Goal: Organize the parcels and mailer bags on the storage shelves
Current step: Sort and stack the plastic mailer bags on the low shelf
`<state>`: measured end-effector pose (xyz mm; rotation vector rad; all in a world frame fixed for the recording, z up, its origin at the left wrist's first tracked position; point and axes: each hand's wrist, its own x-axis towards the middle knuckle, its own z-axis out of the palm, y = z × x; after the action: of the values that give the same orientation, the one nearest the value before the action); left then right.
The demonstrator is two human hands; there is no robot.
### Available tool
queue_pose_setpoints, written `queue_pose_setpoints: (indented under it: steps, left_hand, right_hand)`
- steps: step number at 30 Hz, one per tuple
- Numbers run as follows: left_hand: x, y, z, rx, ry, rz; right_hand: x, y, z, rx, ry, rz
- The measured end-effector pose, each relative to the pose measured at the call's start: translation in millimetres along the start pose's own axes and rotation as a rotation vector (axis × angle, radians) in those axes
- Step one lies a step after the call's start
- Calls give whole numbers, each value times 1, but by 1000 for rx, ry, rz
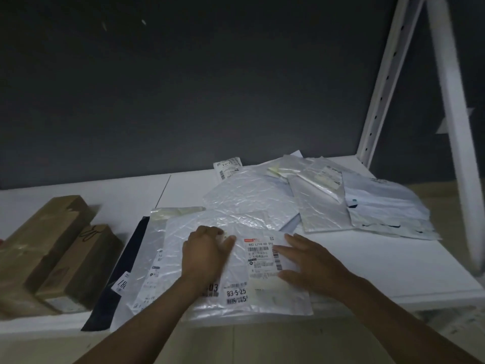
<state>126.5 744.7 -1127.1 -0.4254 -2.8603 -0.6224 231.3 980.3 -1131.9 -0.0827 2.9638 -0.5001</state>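
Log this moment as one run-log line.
phase: sorting | left hand: on top mailer bag, grip unclear | right hand: flat on its label | cardboard boxes: at left, untouched

Two boxes (52, 248) lie well left of the fingers (282, 250), one dark bag (123, 266) nearer on that side, and at least six pale bags (252, 198) (overlaps hide the true tally) under and beyond those fingers.

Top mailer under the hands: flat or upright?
Flat. The mailer lies label-up; left hand and right hand rest on it.
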Motion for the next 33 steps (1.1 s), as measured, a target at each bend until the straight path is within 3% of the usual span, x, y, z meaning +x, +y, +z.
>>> queue_pose_setpoints:
  steps: [4,8,10,12,16,18,20,23,27,31,33]
  left_hand:
    - [35,38,4,-245,-21,116]
    - [70,78,26,-82,-98,277]
    - [76,92,40,13,-184,240]
    - [73,100,52,111,-221,205]
    - [66,99,65,180,-119,216]
    - [64,97,65,122,-21,270]
    - [63,94,63,22,41,327]
    - [61,96,52,-159,100,359]
    - [62,104,41,-494,174,160]
    - [55,104,20,-768,349,95]
    - [54,109,6,-811,384,85]
  right_hand:
    - [7,-1,-8,-1,20,-57]
    - [12,11,-7,-2,106,-80]
    - [14,24,-7,-26,271,-78]
    - [17,43,-9,-67,560,-77]
    - [18,65,-14,-70,823,62]
    - [21,71,-17,-137,766,201]
    - [24,78,-17,-143,542,345]
    - [28,77,-7,-129,297,352]
    - [29,62,-6,1,292,212]
    - [28,40,-33,543,488,231]
    - [27,25,-47,768,487,224]
